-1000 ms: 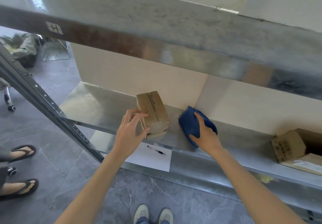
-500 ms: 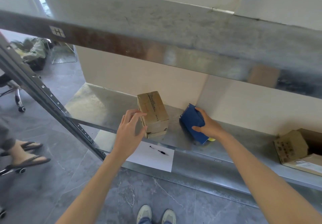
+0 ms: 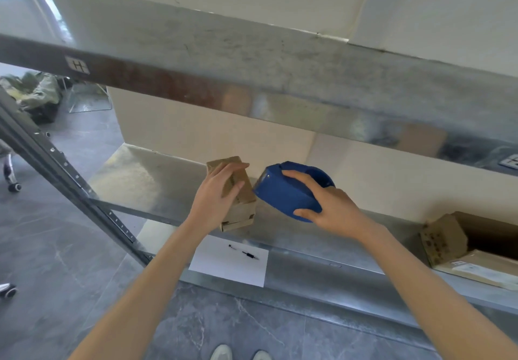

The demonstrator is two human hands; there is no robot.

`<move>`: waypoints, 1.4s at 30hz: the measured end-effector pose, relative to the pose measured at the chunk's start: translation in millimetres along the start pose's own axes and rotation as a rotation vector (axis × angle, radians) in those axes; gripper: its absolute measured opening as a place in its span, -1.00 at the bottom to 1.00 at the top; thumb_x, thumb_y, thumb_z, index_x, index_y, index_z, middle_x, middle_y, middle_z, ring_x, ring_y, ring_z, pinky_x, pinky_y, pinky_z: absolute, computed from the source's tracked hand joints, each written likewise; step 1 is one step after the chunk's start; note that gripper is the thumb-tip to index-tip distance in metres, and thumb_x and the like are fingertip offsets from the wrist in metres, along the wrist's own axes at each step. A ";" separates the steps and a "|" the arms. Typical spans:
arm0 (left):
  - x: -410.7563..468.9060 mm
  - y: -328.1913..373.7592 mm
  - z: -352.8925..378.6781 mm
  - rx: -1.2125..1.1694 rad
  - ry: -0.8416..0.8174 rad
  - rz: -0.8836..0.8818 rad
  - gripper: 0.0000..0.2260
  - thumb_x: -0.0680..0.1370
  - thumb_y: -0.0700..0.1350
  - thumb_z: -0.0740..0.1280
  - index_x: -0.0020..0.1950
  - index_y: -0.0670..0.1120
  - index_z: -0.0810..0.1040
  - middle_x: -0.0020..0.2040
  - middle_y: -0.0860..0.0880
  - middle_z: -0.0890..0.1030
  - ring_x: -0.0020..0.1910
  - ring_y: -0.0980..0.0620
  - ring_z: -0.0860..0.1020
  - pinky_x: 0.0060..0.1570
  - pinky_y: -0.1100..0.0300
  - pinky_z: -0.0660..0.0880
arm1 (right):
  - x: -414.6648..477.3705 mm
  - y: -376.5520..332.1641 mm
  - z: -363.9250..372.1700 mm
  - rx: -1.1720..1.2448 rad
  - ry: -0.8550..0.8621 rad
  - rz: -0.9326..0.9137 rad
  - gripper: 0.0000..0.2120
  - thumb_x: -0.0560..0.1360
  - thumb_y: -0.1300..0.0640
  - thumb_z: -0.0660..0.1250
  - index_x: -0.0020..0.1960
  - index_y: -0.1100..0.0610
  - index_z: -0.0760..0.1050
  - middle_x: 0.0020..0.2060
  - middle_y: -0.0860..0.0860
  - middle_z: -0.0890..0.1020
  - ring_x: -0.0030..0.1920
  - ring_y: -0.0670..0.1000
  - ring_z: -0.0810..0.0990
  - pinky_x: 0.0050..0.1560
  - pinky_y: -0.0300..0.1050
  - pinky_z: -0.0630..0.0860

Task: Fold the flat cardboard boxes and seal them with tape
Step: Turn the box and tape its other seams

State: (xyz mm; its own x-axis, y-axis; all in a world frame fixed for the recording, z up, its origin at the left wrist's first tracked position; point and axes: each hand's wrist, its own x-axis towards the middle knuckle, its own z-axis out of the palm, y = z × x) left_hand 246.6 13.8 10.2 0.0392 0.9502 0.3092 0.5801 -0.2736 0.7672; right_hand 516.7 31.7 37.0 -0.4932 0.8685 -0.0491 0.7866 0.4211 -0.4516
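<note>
Now the right hand (image 3: 333, 208), curled round the tape dispenser (image 3: 283, 191), has raised it off the shelf (image 3: 157, 180) to the folded box (image 3: 239, 211), steadied there by flat fingers of the left hand (image 3: 215, 197); taping likely follows.

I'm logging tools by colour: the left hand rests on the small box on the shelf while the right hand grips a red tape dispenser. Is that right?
No. The head view shows the tape dispenser is blue, not red. The rest stands: the left hand rests on the small box on the shelf, and the right hand grips it.
</note>
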 end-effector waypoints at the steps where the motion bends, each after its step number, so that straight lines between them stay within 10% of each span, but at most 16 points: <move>1: 3.1 1.9 -1.0 -0.043 -0.043 -0.004 -0.68 0.62 -0.22 0.30 0.34 0.05 0.51 0.29 0.15 0.50 0.29 0.12 0.45 0.20 0.30 0.37 | -1.4 -4.4 -1.4 -0.014 -0.017 -0.025 -0.18 0.53 -0.03 0.38 0.37 -0.60 -0.15 -0.15 -0.03 0.61 -0.23 -0.06 0.52 -0.16 -0.15 0.43; 9: 1.6 2.3 -13.2 -0.307 -0.267 -0.058 -0.41 0.50 -0.50 0.12 0.22 0.13 0.57 0.15 0.17 0.66 0.19 0.17 0.59 0.14 0.30 0.51 | 0.0 -30.1 0.2 -0.078 -0.073 -0.170 -0.19 0.53 0.00 0.40 0.40 -0.52 -0.11 0.23 -0.09 0.54 -0.13 0.04 0.47 -0.09 -0.14 0.32; 17: -7.5 -2.7 -11.9 -0.306 -0.042 -0.200 -0.46 0.39 -0.56 0.19 -0.10 0.08 0.62 -0.09 0.14 0.67 -0.03 0.29 0.59 -0.10 0.45 0.47 | 5.1 -46.5 3.7 -0.140 -0.107 -0.243 -0.22 0.52 -0.08 0.35 0.44 -0.50 -0.13 -0.13 -0.06 0.61 -0.27 0.00 0.47 -0.18 -0.15 0.40; 27: -27.5 -16.8 -25.8 -0.434 0.093 -0.277 -0.58 0.45 -0.41 0.40 -0.25 0.15 0.71 -0.24 0.11 0.70 -0.21 0.22 0.61 -0.12 0.43 0.49 | 12.4 -54.7 -2.4 -0.036 -0.153 -0.210 -0.36 0.52 -0.22 0.33 0.46 -0.46 0.05 -0.11 -0.37 0.52 -0.33 -0.15 0.49 -0.29 -0.33 0.34; 42: -49.2 -49.1 -19.9 -0.350 0.121 -0.295 -0.71 0.52 -0.21 0.45 0.14 0.13 0.63 -0.31 0.09 0.60 -0.17 0.02 0.59 -0.03 0.29 0.51 | 4.0 -33.8 -7.5 -0.033 -0.231 -0.112 -0.38 0.49 -0.23 0.34 0.40 -0.55 0.07 -0.10 -0.14 0.63 -0.32 -0.04 0.51 -0.13 -0.10 0.52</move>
State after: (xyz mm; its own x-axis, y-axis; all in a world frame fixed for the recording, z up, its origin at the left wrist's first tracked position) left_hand 200.0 -22.5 -31.6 -0.1930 0.9765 0.0963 0.2423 -0.0477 0.9690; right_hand 490.9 22.9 58.8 -0.6467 0.7348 -0.2045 0.7322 0.5229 -0.4365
